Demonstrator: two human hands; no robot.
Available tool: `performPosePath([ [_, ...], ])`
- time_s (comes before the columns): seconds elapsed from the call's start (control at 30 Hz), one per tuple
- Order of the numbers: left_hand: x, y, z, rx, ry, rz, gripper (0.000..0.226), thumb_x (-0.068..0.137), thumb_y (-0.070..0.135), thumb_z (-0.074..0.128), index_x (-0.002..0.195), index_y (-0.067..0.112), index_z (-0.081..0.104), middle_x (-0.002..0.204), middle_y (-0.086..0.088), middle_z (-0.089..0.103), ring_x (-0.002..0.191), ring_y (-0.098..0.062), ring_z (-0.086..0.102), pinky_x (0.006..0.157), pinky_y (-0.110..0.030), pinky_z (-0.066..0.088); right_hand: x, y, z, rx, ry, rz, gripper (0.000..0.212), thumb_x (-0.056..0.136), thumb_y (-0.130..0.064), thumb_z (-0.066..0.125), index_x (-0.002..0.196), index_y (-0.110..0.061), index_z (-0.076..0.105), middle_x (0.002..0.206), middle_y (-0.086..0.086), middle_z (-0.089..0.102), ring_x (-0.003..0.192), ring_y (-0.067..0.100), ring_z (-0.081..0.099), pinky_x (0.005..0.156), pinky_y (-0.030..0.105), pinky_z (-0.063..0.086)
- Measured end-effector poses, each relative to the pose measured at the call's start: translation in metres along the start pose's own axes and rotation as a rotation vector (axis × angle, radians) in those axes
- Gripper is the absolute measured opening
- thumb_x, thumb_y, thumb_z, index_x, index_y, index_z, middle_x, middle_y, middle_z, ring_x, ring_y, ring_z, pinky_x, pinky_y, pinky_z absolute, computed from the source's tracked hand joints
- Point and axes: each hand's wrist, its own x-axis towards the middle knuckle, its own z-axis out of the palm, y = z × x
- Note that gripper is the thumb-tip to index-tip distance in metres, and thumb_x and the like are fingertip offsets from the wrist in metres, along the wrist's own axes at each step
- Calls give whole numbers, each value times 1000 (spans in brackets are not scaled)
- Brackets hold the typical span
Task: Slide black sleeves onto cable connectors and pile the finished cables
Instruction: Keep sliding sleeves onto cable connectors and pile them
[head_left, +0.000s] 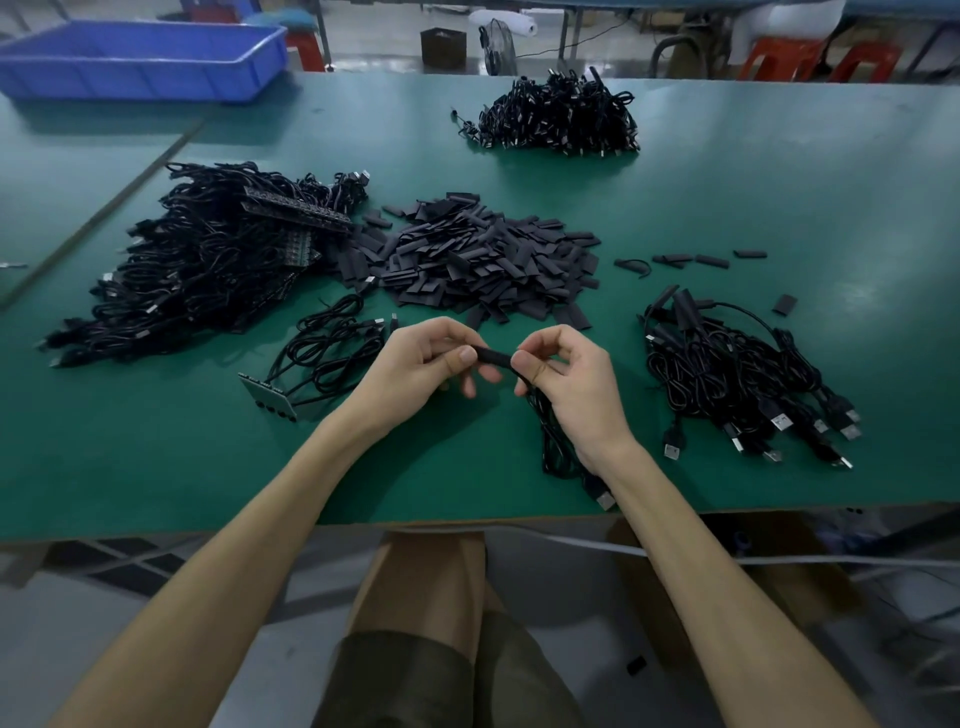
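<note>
Flat rubbery table mat (779, 218): plain dark green. Heap of short flat sleeves (483, 254): matte black. Single tube sleeve (491, 357) and thin trailing cable (551, 452): black. Coiled cable bundles (737, 374): black, silver plug tips. Rectangular plastic crate (140, 60): bright blue. Plastic stools (774, 57): red-orange. Fabric shorts (415, 675): olive.

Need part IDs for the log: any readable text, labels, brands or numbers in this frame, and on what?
No legible text anywhere.
USB plugs on the right cable pile: any marking too small to read.
Blue bin: no label visible.
Pile of black sleeves: plain.
</note>
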Motion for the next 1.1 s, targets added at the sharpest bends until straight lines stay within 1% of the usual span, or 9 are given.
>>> performPosePath([
  [0.07,0,-1,0,-39,22,-16,13,104,13,55,103,0,57,94,-9,79,63,-23,66,62,-30,45,0,1,0,12,4,-6,10,92,-6,75,91,-12,67,73,-12,69,62,14,67,68,22,54],
  [0.17,-1,-1,-1,-81,39,-25,19,105,13,53,98,-5,52,94,-12,78,63,-26,67,62,-32,45,0,2,1,0,1,-15,7,92,-9,76,91,-14,70,74,-11,70,63,13,67,68,22,54],
  [0.33,-2,1,-4,-102,-13,-4,15,103,13,55,93,2,52,95,-15,78,68,-28,67,63,-32,45,0,2,0,-10,-18,-13,13,91,-7,76,86,-18,73,72,-8,71,62,12,66,68,21,53],
  [0.5,-2,0,-5,-124,-29,-12,17,100,16,59,93,1,54,95,-15,78,68,-26,68,63,-29,45,0,3,0,-18,-33,-9,14,92,-4,74,87,-17,74,68,-7,70,60,10,65,68,20,52],
  [0.6,-2,-1,-5,-127,-29,-9,16,101,20,59,100,4,59,96,-14,78,68,-27,69,64,-30,46,0,2,1,-12,-29,-8,13,93,-4,73,86,-14,73,64,-6,69,59,9,64,67,19,51],
  [0.7,-1,-3,-6,-103,-65,21,21,104,22,56,119,11,66,98,-12,78,72,-28,70,68,-32,47,0,2,1,-11,-26,-13,13,93,-5,73,85,-15,72,63,-5,68,59,9,65,67,19,52],
  [0.73,0,-4,-6,-95,-80,28,23,105,22,55,122,14,68,98,-11,78,72,-27,69,69,-31,48,1,2,1,-12,-26,-12,13,93,-5,73,85,-16,71,62,-5,68,59,9,65,67,19,52],
  [0.87,1,-6,-8,-109,-82,14,23,104,19,56,118,14,73,97,-12,77,72,-23,68,70,-27,49,1,2,2,-19,-38,-9,16,93,-4,73,83,-16,70,62,-6,68,58,9,64,65,19,51],
  [1.1,0,-8,-9,-124,-72,13,22,103,18,58,117,11,74,97,-13,77,74,-23,68,71,-26,50,1,3,2,-27,-33,-13,16,92,-4,74,83,-17,70,62,-6,68,57,9,64,65,18,50],
])
